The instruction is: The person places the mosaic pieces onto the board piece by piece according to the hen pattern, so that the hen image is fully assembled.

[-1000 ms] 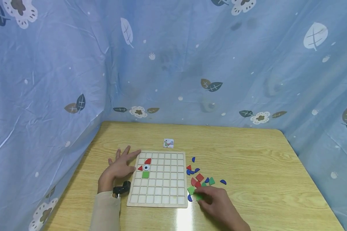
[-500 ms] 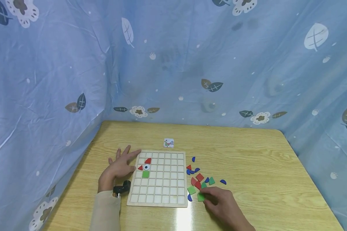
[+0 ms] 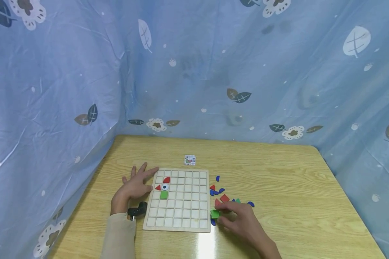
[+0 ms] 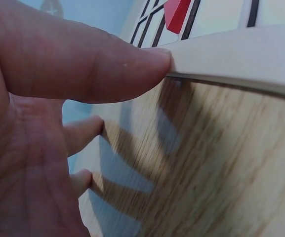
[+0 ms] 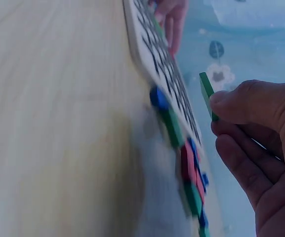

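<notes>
My right hand pinches a green square tile between thumb and fingers, above the loose pieces at the board's right side. In the head view that tile overlaps another green square lying on the table. My left hand rests at the left edge of the wooden grid board, fingers spread, thumb tip against the rim. On the board sit a red quarter-circle, a red triangle, a white tile with an eye dot and a green square.
Right of the board lie several loose pieces: blue half-circles, a red triangle, a red square and green ones partly hidden by the right hand. A small pattern card lies behind the board. Blue curtains surround the table.
The right hand has picked up the green square that lay nearest it and moved it left, toward the board. The left hand has stayed at the board's edge.
</notes>
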`<state>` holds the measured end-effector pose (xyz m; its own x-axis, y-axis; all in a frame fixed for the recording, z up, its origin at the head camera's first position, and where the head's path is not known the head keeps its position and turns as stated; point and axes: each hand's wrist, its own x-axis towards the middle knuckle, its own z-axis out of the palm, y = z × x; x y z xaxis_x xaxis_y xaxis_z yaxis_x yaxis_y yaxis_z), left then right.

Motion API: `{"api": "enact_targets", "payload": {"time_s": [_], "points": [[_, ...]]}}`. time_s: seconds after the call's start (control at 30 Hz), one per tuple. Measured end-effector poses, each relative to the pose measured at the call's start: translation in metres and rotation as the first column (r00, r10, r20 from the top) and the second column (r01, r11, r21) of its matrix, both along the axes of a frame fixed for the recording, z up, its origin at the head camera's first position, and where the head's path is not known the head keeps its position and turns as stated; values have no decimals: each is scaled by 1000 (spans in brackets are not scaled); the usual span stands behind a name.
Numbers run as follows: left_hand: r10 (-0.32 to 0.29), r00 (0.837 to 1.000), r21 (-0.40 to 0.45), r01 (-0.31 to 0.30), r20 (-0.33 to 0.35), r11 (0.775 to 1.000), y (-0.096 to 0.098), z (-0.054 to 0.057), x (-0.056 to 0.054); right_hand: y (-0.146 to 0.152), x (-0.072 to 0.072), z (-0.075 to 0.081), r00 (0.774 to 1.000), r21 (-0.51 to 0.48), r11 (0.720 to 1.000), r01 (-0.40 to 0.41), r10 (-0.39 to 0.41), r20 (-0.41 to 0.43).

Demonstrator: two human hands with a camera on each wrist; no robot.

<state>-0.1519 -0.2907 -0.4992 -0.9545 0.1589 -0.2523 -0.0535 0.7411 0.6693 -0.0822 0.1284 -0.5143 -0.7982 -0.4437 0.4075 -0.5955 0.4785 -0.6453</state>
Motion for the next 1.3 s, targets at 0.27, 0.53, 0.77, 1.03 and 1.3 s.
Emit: {"api": "enact_targets", "payload": {"time_s": [0.27, 0.53, 0.77, 1.03, 1.3], "points": [[5, 1000, -5, -5, -2, 1000, -1, -2, -1, -41, -18, 2, 996, -37, 996, -81, 82, 38], [8, 1000, -13, -8, 4, 1000, -1, -3, -2, -82, -29, 3, 980, -50, 990, -135, 141, 138], [15, 1000, -30, -15, -5, 999, -2, -4, -3, -117, -39, 1, 967, -67, 978, -198, 206, 151], [13, 1000, -32, -13, -9, 999, -2, -5, -3, -149, -45, 0, 959, -12, 968, -249, 248, 133], [10, 1000, -41, -10, -14, 999, -2, -5, -3, -169, -44, -3, 977, 140, 967, -210, 202, 72]]}}
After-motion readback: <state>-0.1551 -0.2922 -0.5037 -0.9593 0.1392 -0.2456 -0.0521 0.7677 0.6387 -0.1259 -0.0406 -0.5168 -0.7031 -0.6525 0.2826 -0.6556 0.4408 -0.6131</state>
